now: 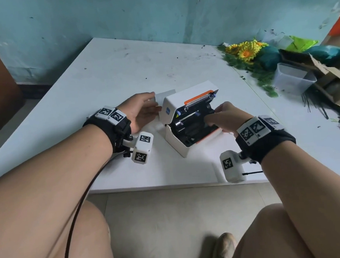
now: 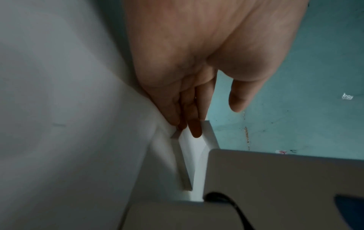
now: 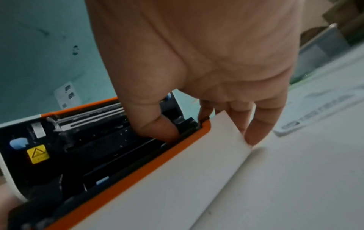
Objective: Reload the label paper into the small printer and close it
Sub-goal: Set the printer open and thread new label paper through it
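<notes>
Both hands work the open white, orange-trimmed printer (image 1: 186, 115): right gripping its edge, left straight-fingered on label paper (image 1: 165, 96).

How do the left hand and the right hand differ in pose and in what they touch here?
The left hand lies outside the printer, fingers straight against the white label paper; the right hand grips the printer's orange-edged rim, thumb inside the open bay. Both wear wrist cameras.

yellow artificial flowers (image 1: 245, 52), clear plastic tub (image 1: 292, 79), cardboard box (image 1: 330, 77)
</notes>
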